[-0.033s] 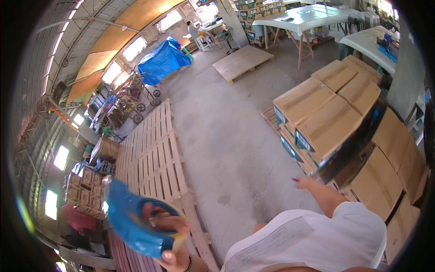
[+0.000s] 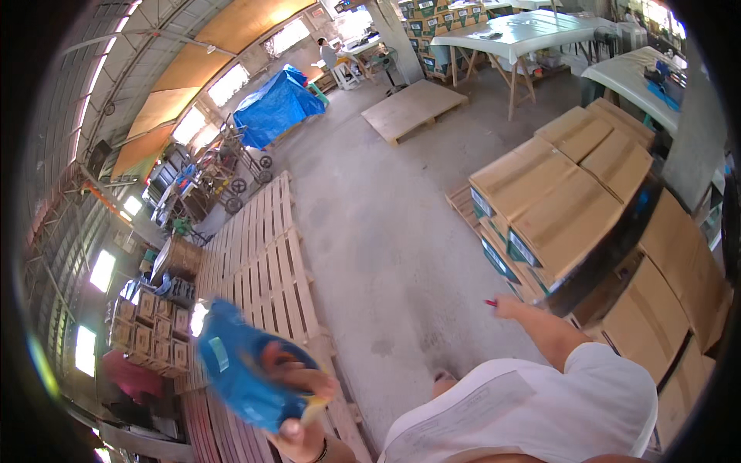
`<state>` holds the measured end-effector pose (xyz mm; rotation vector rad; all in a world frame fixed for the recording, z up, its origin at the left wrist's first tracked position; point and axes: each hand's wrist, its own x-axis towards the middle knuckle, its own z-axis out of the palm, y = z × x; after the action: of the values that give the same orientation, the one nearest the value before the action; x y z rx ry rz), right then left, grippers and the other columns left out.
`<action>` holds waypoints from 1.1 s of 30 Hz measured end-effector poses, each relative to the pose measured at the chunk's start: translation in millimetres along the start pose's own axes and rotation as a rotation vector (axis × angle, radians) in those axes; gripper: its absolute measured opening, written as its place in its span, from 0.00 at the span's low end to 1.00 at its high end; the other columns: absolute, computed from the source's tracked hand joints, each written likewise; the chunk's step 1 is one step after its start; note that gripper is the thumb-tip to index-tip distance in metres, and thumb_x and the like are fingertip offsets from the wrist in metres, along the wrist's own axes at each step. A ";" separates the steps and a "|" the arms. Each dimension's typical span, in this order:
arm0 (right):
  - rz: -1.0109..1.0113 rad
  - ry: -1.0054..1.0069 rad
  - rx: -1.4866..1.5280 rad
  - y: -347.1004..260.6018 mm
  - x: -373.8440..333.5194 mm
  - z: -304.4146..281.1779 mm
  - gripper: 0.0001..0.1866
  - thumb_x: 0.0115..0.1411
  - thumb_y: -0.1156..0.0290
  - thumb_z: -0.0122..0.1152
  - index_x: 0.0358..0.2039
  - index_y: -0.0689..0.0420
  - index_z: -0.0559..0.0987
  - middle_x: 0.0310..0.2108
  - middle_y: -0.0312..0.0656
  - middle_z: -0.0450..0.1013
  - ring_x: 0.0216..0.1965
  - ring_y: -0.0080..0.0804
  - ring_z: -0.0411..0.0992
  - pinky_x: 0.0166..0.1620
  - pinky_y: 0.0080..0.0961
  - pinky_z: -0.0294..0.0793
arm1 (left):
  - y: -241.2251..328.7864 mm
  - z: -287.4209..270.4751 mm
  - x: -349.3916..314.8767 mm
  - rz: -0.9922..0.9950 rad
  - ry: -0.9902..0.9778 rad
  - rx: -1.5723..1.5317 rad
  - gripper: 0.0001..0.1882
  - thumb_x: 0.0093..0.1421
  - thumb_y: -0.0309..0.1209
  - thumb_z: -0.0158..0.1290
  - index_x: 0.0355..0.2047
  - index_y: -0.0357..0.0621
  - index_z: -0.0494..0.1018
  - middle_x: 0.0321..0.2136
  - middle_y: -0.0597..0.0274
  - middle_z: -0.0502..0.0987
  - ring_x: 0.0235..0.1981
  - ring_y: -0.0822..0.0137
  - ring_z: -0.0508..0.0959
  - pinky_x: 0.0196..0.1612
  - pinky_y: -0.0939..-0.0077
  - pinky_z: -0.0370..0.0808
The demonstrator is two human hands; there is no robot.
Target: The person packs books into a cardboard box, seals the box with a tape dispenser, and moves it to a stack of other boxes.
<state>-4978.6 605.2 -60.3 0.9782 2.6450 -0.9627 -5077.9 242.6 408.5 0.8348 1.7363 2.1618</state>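
A blue ring-shaped roll (image 2: 238,366), which looks like wide tape, is in my left hand (image 2: 302,420). The fingers pass through its hole and the thumb presses on the outer side; motion blurs it. A pale patch shows on the blue surface. My right hand (image 2: 507,307) is closed round a small red thing (image 2: 491,302) whose tip sticks out to the left; its kind is too small to make out. That arm hangs beside stacked cardboard boxes (image 2: 567,224).
Wooden pallets (image 2: 258,262) lie along the left, and a flat pallet (image 2: 415,109) is farther ahead. Grey concrete floor (image 2: 370,247) runs between. A blue tarp (image 2: 278,109) covers something near hand trucks (image 2: 238,185). Covered tables (image 2: 525,35) stand far right. A person (image 2: 332,58) sits at the back.
My left hand and the blue roll have shifted slightly right, and the roll has tilted. My right hand has moved a little to the left and up.
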 end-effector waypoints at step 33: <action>0.318 0.288 0.159 -188.5 1226.0 -439.4 0.21 0.49 0.60 0.67 0.39 0.60 0.74 0.34 0.52 0.75 0.36 0.48 0.74 0.38 0.41 0.71 | -822.9 -155.0 1149.5 -1.492 -0.215 0.420 0.21 0.57 0.45 0.52 0.33 0.36 0.72 0.26 0.47 0.79 0.22 0.56 0.80 0.25 0.66 0.77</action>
<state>-6015.3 1415.7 -53.9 1.6268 2.5386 -1.0327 -6223.7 932.4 -75.2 -0.2382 1.7301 0.7051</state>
